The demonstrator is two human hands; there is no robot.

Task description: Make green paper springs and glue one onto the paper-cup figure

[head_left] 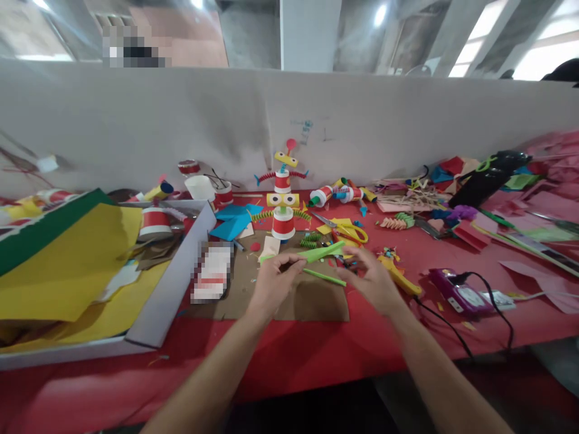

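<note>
My left hand pinches a bright green paper strip between thumb and fingers, over a brown cardboard sheet. My right hand is at the strip's far end, its thumb and fingers apart. A second, narrower green strip slants below the first, its left end hidden behind my left hand. Straight ahead stands a red and white paper-cup figure with a yellow eye band and springy folded-paper arms. Behind it is a similar figure with red arms.
Left of the cardboard are a phone-like blurred object and a white-sided box holding yellow paper. Yellow-handled scissors lie beyond my hands. A yellow glue gun and a purple power socket with cords lie to the right.
</note>
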